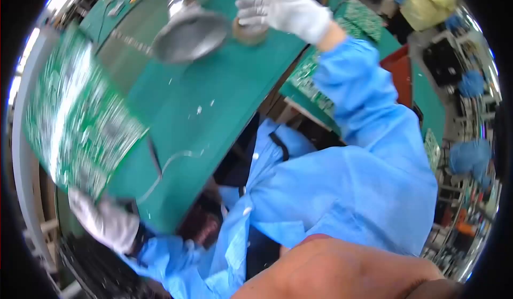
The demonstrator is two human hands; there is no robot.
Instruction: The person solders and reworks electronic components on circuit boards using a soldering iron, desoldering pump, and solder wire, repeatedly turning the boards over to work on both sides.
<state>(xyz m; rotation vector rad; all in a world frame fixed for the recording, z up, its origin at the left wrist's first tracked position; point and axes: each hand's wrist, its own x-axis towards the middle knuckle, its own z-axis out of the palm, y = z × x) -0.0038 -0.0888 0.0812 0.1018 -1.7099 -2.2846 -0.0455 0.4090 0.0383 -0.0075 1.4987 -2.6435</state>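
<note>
My left hand (pixel 101 220), in a white glove at the lower left, grips the lower corner of a large green circuit board (pixel 85 120). The board is raised and tilted, and motion blurs its parts. My right hand (pixel 283 8), also gloved in white, is at the top with its fingers stretched out and apart. Just below those fingers a brownish roll of tape (pixel 250 34) lies on the green work mat (pixel 187 101); I cannot tell whether they touch. Beside the roll hangs a grey funnel-shaped hood (pixel 191 34).
A thin pale cord (pixel 170 164) and a slim dark tool (pixel 155 154) lie near the board. More circuit boards (pixel 311 85) sit beyond the mat's edge, near a red bin (pixel 396 69). A yellow bag (pixel 427 6) and people in blue (pixel 470 157) are farther right.
</note>
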